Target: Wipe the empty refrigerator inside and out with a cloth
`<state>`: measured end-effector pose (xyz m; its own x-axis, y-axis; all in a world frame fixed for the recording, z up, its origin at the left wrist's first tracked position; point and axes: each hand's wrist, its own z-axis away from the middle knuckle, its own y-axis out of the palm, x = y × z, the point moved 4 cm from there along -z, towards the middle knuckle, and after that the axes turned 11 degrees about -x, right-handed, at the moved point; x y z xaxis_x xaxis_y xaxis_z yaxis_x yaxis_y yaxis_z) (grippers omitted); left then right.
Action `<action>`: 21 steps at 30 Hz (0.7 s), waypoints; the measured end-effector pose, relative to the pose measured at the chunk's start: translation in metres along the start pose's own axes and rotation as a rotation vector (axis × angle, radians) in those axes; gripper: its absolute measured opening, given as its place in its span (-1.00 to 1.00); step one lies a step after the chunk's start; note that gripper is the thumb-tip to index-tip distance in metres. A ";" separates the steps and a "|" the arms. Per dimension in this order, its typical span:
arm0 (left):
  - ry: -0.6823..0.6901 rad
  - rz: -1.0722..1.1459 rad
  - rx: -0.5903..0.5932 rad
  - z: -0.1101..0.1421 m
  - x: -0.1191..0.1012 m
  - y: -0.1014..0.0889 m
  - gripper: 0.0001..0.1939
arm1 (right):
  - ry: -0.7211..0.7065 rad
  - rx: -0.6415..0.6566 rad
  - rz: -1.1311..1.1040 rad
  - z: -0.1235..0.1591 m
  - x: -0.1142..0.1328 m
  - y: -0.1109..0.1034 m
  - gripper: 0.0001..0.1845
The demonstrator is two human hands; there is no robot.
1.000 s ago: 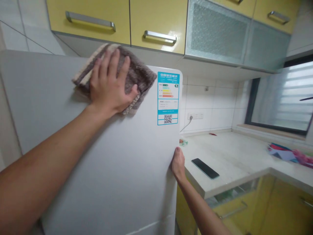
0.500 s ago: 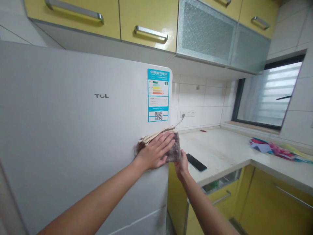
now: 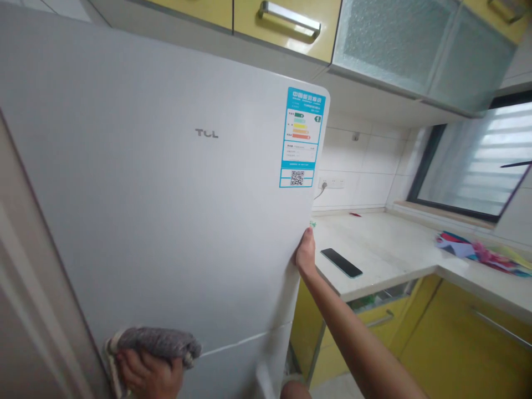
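A grey refrigerator (image 3: 166, 205) with TCL lettering fills the left and middle of the view. Against its front, low on the left, my left hand (image 3: 152, 372) presses a folded, fuzzy grey-brown cloth (image 3: 155, 342), fingers bent over it. The cloth lies at the left end of the white gap between the upper and lower doors. At the refrigerator's right edge, my right hand (image 3: 306, 252) grips the upper door's side. Its thumb points up and its other fingers are mostly hidden. An energy label (image 3: 302, 138) is stuck above that hand.
A pale counter (image 3: 382, 238) to the right bears a phone (image 3: 341, 262) and a colourful crumpled heap (image 3: 477, 252). Yellow cabinets hang above, with a metal handle (image 3: 290, 19), and stand below the counter. A plug sits in the wall socket (image 3: 331, 183).
My left hand has carried the cloth from the door's right edge down to the lower left. My right hand stays at the right edge. The view has shifted down and left.
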<state>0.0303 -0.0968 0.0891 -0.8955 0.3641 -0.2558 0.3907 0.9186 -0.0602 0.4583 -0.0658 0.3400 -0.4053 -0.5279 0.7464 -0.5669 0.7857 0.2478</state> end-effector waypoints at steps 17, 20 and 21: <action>0.631 0.088 0.000 -0.184 -0.217 0.062 -0.11 | 0.077 0.207 -0.198 -0.010 -0.016 0.000 -0.06; 1.211 0.049 0.096 -0.110 -0.259 0.085 -0.18 | 0.062 0.255 -0.200 -0.015 -0.017 -0.002 -0.07; 1.390 0.036 0.117 -0.079 -0.265 0.090 -0.19 | 0.037 0.253 -0.180 -0.016 -0.016 -0.004 -0.07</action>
<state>0.2856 -0.0982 0.2277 -0.3329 0.3026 0.8931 0.3715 0.9126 -0.1708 0.4784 -0.0552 0.3372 -0.2579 -0.6356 0.7276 -0.7899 0.5724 0.2200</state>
